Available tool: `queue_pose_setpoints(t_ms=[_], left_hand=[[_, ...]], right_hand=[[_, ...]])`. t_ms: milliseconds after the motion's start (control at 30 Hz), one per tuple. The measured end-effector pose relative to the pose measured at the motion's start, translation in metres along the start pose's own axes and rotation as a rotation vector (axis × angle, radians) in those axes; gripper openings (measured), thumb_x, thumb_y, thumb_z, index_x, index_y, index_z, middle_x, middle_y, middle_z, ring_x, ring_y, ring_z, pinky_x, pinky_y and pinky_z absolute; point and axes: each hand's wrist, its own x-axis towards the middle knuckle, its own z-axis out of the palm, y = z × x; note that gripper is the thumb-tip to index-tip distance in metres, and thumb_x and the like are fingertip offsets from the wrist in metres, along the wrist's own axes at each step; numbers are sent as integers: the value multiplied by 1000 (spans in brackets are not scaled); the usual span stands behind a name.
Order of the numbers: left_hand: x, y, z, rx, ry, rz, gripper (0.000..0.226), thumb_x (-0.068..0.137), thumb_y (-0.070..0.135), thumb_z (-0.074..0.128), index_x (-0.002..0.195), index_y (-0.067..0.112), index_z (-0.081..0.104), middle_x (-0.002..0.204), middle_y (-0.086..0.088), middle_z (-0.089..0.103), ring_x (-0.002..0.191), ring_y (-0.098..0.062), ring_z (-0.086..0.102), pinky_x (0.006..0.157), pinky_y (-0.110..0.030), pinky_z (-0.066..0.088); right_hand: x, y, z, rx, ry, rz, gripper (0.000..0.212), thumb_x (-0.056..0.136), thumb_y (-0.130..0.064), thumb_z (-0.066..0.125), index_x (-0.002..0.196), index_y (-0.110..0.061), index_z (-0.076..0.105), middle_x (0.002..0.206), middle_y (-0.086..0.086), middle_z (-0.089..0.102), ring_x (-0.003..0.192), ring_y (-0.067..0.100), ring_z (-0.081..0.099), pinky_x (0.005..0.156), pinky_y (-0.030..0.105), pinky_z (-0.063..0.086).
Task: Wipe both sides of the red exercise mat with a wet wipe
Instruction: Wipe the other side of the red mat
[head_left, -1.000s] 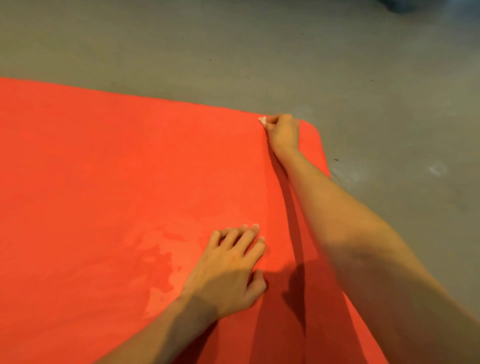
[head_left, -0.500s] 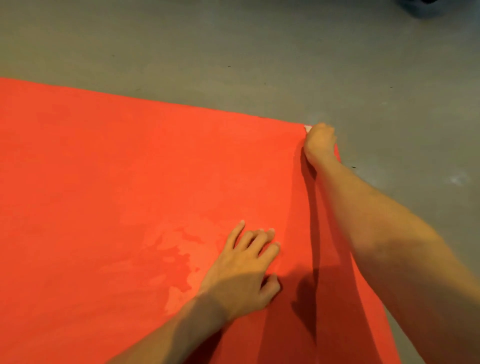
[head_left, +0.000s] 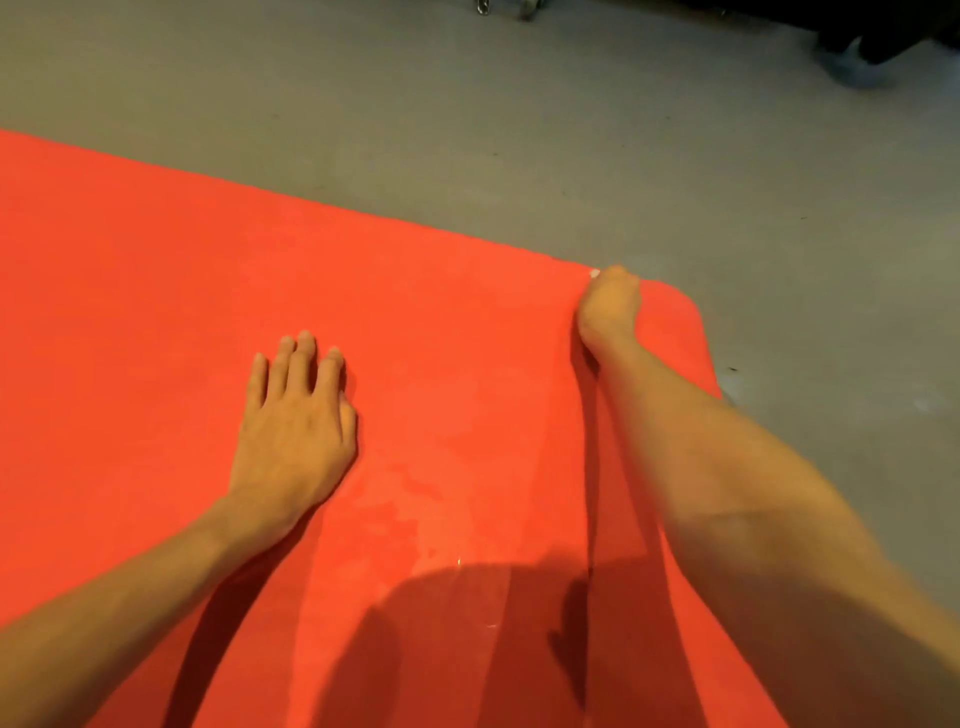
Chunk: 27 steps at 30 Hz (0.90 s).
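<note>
Head view: my right grip (head_left: 610, 306) curls on the wipe (head_left: 594, 272) (just a white corner shows) at the mat (head_left: 415, 312) edge; my left grip (head_left: 293, 415) lies flat, well apart. I'd drag back, pressing evenly.

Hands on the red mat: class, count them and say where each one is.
2. The left hand lies flat on the red mat, left of centre; the right hand grips a barely visible white wipe at the mat's far right corner.
</note>
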Motion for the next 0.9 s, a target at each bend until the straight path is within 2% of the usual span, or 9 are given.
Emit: queue_pose_setpoints(t_ms=[200, 267, 367, 433, 533, 667, 733, 833, 900], left_hand=[[0, -3, 2, 19, 26, -3, 55, 88, 26, 28, 130, 2, 51, 142, -25, 43, 135, -38, 37, 113, -53, 25], [0, -5, 1, 18, 25, 3, 54, 89, 26, 27, 131, 3, 51, 143, -23, 43, 136, -37, 37, 113, -52, 25], [0, -7, 0, 14, 42, 9, 54, 90, 27, 26, 132, 4, 51, 145, -21, 42, 137, -35, 36, 114, -51, 25], [-1, -6, 1, 15, 50, 4, 55, 90, 28, 26, 133, 4, 51, 145, -21, 42, 137, -35, 36, 114, -51, 25], [1, -3, 3, 20, 45, 0, 54, 89, 27, 27, 132, 3, 50, 145, -22, 41, 137, -37, 35, 113, -53, 24], [1, -2, 2, 18, 45, 1, 54, 87, 26, 28, 130, 2, 51, 142, -25, 43, 134, -40, 37, 112, -54, 26], [2, -2, 1, 6, 60, 5, 52, 87, 25, 30, 127, 3, 53, 140, -24, 46, 129, -40, 43, 108, -53, 30], [2, -7, -3, -21, 86, 4, 48, 86, 24, 32, 123, 6, 57, 134, -18, 53, 106, -39, 51, 92, -49, 41], [0, -12, -5, -58, 122, 4, 47, 87, 24, 32, 123, 8, 58, 131, -16, 55, 96, -38, 50, 83, -48, 42]], right_hand=[[-74, -136, 93, 123, -385, -434, 32, 94, -3, 33, 116, 6, 53, 118, 28, 55, 108, 38, 55, 92, 45, 45], [-88, -148, 87, 150, -400, -519, 27, 96, -8, 37, 116, 1, 52, 118, 20, 57, 108, 34, 55, 89, 39, 40], [-63, -109, 55, 88, -312, -635, 27, 98, -10, 36, 108, 5, 56, 116, 25, 58, 105, 33, 55, 86, 33, 32], [-25, -49, 30, 21, -192, -465, 33, 96, -9, 29, 104, 8, 55, 113, 28, 58, 102, 35, 54, 84, 34, 30], [9, 32, -17, -35, 4, -127, 28, 98, -8, 34, 109, 10, 52, 116, 30, 56, 107, 41, 53, 86, 43, 33], [-14, 21, -11, 52, 19, -3, 26, 99, -7, 36, 110, 8, 54, 116, 26, 58, 106, 37, 55, 79, 34, 33], [-52, -18, 13, 83, -68, -223, 26, 99, -7, 37, 110, 9, 56, 113, 26, 59, 104, 37, 56, 80, 34, 30], [-135, -76, 42, 31, -312, -672, 28, 99, -7, 37, 116, 6, 55, 120, 26, 56, 112, 35, 53, 89, 34, 28], [-171, -91, 42, 5, -381, -870, 24, 99, -9, 38, 112, 2, 54, 115, 22, 57, 107, 34, 54, 85, 35, 29]])
